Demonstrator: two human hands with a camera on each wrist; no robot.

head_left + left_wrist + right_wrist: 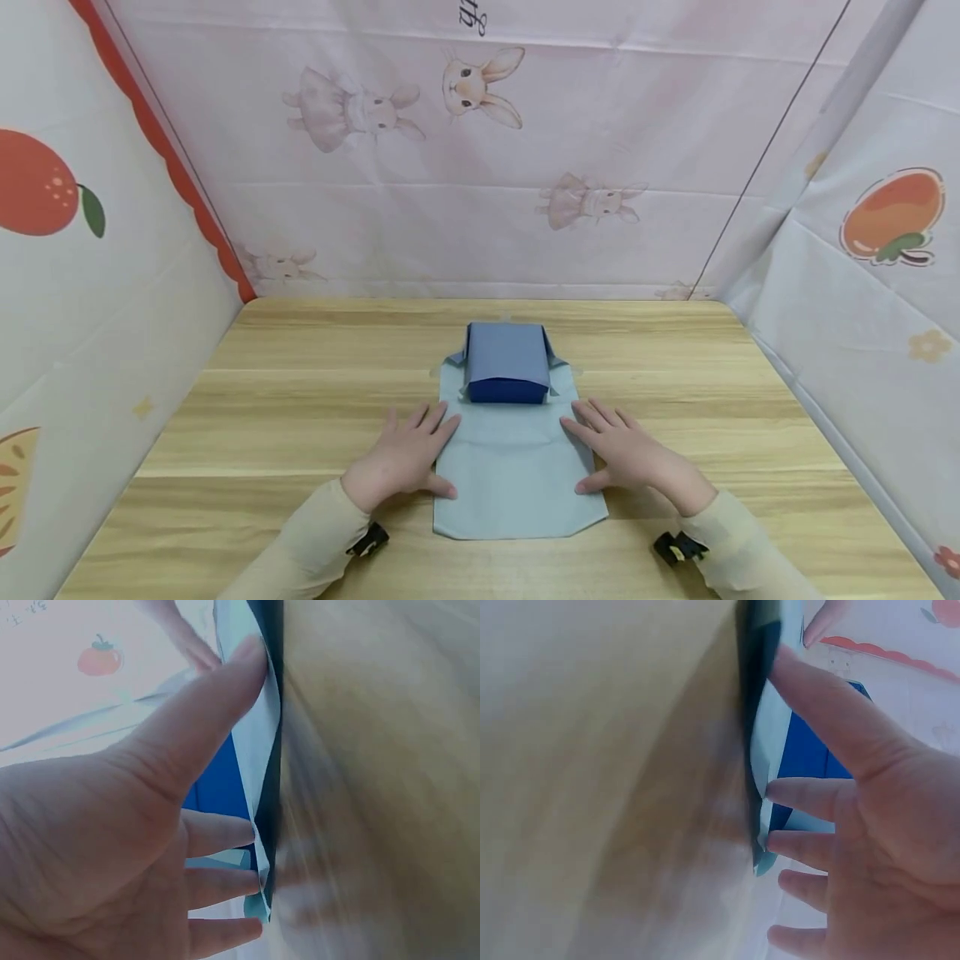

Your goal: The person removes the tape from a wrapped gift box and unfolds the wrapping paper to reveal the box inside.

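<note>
A blue box with a dark blue front side rests on the far part of a pale blue sheet of wrapping paper. Flaps of the paper stand up at the box's far left and right corners. My left hand lies spread at the sheet's left edge, its thumb and fingertips on the paper. At the right edge my right hand mirrors it, fingers straight and parted. Both wrist views show the paper edge bowing slightly up from the table, with thumb and fingertips against it.
The wooden table extends around the sheet. Printed cloth hangs behind it, with more cloth along the left and right sides. Black devices are strapped at the left wrist and the right wrist.
</note>
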